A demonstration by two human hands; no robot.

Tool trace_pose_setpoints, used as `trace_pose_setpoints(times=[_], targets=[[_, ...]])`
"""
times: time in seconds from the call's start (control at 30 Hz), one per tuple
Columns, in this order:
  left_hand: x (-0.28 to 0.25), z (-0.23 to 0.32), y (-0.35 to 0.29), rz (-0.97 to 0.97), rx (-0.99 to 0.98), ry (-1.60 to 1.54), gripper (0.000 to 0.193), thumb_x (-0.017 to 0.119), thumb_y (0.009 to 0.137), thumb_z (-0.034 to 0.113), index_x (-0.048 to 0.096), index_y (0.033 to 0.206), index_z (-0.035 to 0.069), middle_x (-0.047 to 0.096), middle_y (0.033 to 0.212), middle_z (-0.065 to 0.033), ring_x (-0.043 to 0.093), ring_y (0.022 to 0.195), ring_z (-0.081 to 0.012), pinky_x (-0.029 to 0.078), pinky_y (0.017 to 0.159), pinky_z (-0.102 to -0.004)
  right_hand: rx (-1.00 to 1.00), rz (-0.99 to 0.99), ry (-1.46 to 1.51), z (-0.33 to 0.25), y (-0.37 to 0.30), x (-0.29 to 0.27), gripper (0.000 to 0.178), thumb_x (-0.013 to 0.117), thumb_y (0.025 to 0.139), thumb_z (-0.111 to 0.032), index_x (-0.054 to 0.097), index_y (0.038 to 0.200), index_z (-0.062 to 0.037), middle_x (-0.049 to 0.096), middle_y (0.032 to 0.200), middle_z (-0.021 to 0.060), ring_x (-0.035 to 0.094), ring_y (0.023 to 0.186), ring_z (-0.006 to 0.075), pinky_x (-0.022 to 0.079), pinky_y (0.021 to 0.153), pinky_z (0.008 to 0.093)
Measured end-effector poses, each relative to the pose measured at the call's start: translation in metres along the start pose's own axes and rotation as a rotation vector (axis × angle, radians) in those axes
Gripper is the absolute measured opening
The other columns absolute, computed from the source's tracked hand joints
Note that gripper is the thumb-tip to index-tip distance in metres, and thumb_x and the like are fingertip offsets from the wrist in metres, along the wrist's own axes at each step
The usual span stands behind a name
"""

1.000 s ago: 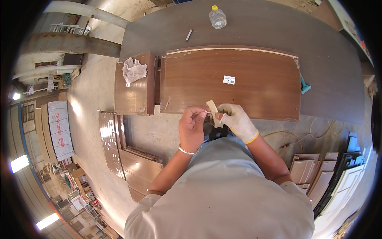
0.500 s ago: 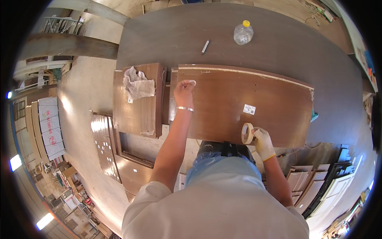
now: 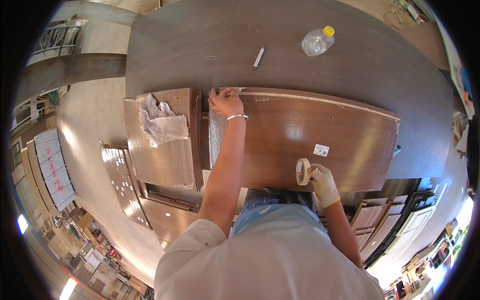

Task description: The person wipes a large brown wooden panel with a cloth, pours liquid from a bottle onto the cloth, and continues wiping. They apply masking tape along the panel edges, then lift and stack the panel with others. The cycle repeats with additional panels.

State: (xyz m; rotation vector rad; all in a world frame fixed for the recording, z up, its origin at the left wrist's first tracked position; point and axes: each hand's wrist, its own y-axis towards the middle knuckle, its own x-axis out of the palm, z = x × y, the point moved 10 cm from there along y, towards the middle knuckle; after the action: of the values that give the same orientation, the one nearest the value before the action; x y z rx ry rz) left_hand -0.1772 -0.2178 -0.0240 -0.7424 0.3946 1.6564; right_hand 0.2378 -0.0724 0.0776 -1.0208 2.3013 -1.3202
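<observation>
My bare left hand point(image 3: 226, 102), a bangle on its wrist, is at the far left corner of a brown wooden panel point(image 3: 290, 132). Its fingers are bent over the far edge, and a small pale scrap of tape point(image 3: 240, 89) shows at the fingertips. Near the panel's close edge, my gloved right hand point(image 3: 325, 185) grips a roll of masking tape point(image 3: 302, 172), which stands upright just above the surface. A white label point(image 3: 321, 150) is stuck on the panel to the right of its middle.
A second brown panel stack point(image 3: 165, 165) lies to the left, with a crumpled rag point(image 3: 162, 120) on it. Beyond, a marker-like stick point(image 3: 259, 57) and a clear plastic bottle point(image 3: 316, 43) with a yellow cap rest on the dark table point(image 3: 200, 45). More panels point(image 3: 125, 175) sit at lower left.
My left hand has moved away from me, to the panel's far left corner. The right hand and the tape roll have shifted slightly left. The view has shifted a little.
</observation>
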Motion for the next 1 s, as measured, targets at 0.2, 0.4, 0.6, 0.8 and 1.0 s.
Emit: trace_pose_setpoints(times=[0.2,0.4,0.6,0.8,1.0], targets=[[-0.005,0.008,-0.005,-0.008,-0.013,0.068,0.013,0.088,0.082,0.024,0.082,0.086,0.013,0.048,0.162,-0.0026,0.026,0.157,-0.0362,0.018,0.128,-0.0562,0.028,0.016,0.058,-0.007,0.004,0.004,0.027,0.056,0.096,-0.01,0.069,0.109,0.0089,0.071,0.099,0.0109,0.07,0.094,0.0162,0.054,0.088,0.0287],[-0.005,0.007,-0.005,0.007,-0.022,0.046,0.011,0.087,0.082,0.022,0.082,0.082,0.013,0.049,0.162,-0.0029,0.028,0.156,-0.036,0.019,0.127,-0.0573,0.036,0.005,0.11,-0.017,-0.001,0.006,0.023,0.055,0.095,-0.007,0.068,0.106,0.0082,0.071,0.099,0.0127,0.071,0.094,0.0184,0.055,0.09,0.031],[-0.007,0.008,-0.008,0.042,-0.007,0.027,0.009,0.086,0.082,0.02,0.082,0.082,0.012,0.052,0.16,-0.0027,0.029,0.155,-0.0361,0.02,0.127,-0.0573,0.03,0.004,0.125,-0.016,0.0,0.0,0.023,0.054,0.095,-0.007,0.067,0.106,0.0083,0.072,0.098,0.0139,0.072,0.092,0.0198,0.056,0.089,0.0324],[-0.007,0.011,-0.009,0.047,0.019,0.069,0.01,0.087,0.082,0.021,0.082,0.082,0.012,0.053,0.16,-0.0041,0.029,0.155,-0.0371,0.02,0.126,-0.0579,0.01,-0.012,0.107,-0.011,0.001,-0.007,0.023,0.053,0.095,-0.008,0.066,0.106,0.0081,0.072,0.098,0.0143,0.072,0.093,0.0205,0.056,0.089,0.0329],[-0.008,0.016,-0.011,0.04,0.071,0.125,0.02,0.09,0.08,0.024,0.076,0.088,0.013,0.053,0.159,-0.0061,0.029,0.155,-0.0376,0.018,0.126,-0.0586,0.04,0.011,0.079,-0.011,-0.003,-0.013,0.025,0.053,0.095,-0.009,0.067,0.108,0.0085,0.072,0.1,0.0136,0.072,0.094,0.0196,0.056,0.089,0.0323]])
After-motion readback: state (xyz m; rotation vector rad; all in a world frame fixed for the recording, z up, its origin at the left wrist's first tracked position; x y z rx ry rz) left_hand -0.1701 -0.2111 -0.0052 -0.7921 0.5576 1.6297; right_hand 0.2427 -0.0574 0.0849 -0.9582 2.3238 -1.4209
